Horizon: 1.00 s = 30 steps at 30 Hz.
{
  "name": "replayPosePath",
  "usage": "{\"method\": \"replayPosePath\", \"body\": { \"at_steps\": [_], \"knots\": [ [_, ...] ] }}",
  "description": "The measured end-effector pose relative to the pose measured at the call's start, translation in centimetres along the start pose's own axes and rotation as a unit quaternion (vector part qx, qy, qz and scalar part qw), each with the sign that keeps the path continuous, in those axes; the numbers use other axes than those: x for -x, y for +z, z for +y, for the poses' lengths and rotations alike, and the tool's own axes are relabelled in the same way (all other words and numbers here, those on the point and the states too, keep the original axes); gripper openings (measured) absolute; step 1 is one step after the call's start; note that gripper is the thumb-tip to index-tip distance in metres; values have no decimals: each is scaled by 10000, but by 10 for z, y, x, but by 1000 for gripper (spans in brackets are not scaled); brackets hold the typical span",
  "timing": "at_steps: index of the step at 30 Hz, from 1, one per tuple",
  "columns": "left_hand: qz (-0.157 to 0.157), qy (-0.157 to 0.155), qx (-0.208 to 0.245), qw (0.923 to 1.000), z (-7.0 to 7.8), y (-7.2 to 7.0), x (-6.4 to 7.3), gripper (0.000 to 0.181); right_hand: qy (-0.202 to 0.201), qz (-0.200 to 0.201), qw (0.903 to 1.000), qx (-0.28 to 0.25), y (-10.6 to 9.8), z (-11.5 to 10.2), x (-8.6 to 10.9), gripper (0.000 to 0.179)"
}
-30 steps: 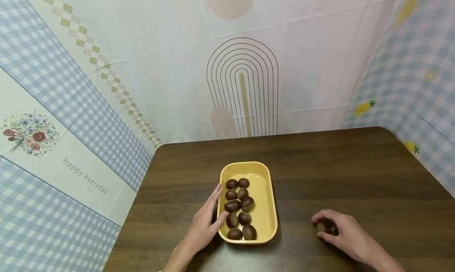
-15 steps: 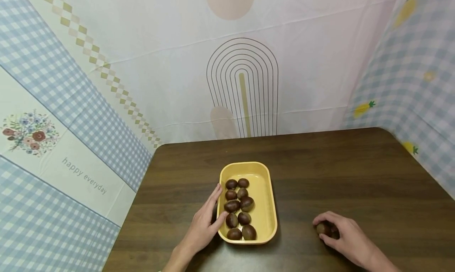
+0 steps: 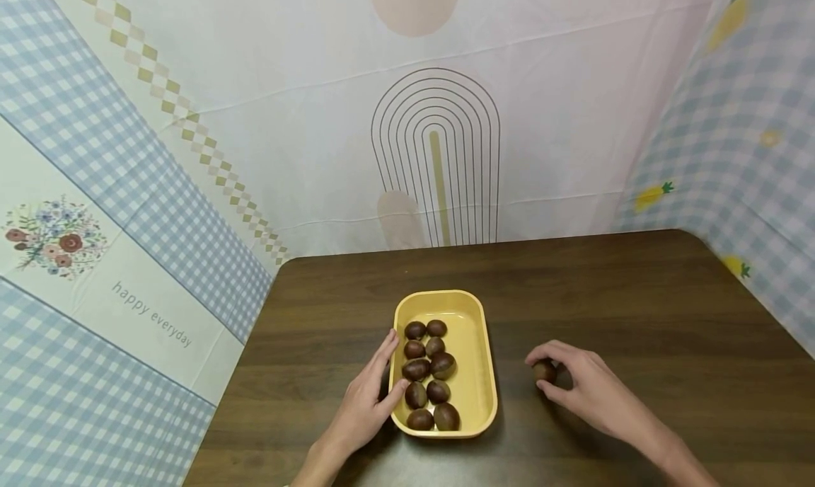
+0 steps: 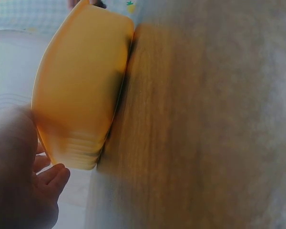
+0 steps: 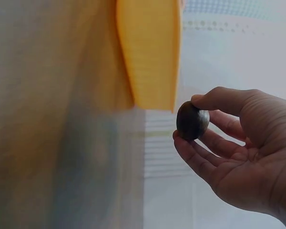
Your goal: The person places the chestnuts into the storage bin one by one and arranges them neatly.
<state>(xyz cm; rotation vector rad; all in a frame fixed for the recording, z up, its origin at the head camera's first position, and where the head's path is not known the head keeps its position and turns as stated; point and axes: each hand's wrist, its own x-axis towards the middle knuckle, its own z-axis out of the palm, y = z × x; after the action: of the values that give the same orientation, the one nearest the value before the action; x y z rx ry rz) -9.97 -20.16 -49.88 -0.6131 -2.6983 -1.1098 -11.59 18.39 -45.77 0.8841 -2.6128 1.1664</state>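
A yellow rectangular tray (image 3: pixel 477 374) with rounded corners stands on the table, seen also from outside in both wrist views. Several brown chestnuts (image 3: pixel 417 369) lie in two uneven columns along its left side; bare tray floor shows on the right. My left hand (image 3: pixel 364 398) rests along the tray's left wall, fingers fairly straight, thumb at the rim. Right of the tray, my right hand (image 3: pixel 588 384) pinches a single chestnut (image 5: pixel 192 120) between thumb and fingertips. In the right wrist view that chestnut is held apart from the tray wall.
The dark wood table (image 3: pixel 637 303) extends to the right and behind the tray. Behind it hangs a pale printed cloth (image 3: pixel 560 119). Checked blue cloths (image 3: pixel 732 154) border the left and right sides.
My right hand has moved left and away from me, toward the tray, carrying the chestnut. The left hand, the tray and the chestnuts in it have stayed put.
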Motion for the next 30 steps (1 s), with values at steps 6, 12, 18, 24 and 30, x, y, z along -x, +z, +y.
{"method": "replayPosePath", "body": {
  "at_steps": [6,12,18,24,30],
  "knots": [
    [-15,3,-12,10000,0,0,0,71,-398,-15,9990,-200,6,-16,-24,46],
    [-19,-24,-15,10000,-1,0,1,71,-659,-267,9962,-508,20,-30,-42,42],
    [4,-4,-17,10000,-1,1,1,72,-593,-639,9948,-521,35,-40,-53,36],
    [1,20,-33,10000,-1,2,0,72,-391,-971,9925,-624,47,-45,-59,31],
    [25,75,-65,9999,-2,2,0,72,-390,-1338,9893,-438,57,-48,-60,28]
  ]
}}
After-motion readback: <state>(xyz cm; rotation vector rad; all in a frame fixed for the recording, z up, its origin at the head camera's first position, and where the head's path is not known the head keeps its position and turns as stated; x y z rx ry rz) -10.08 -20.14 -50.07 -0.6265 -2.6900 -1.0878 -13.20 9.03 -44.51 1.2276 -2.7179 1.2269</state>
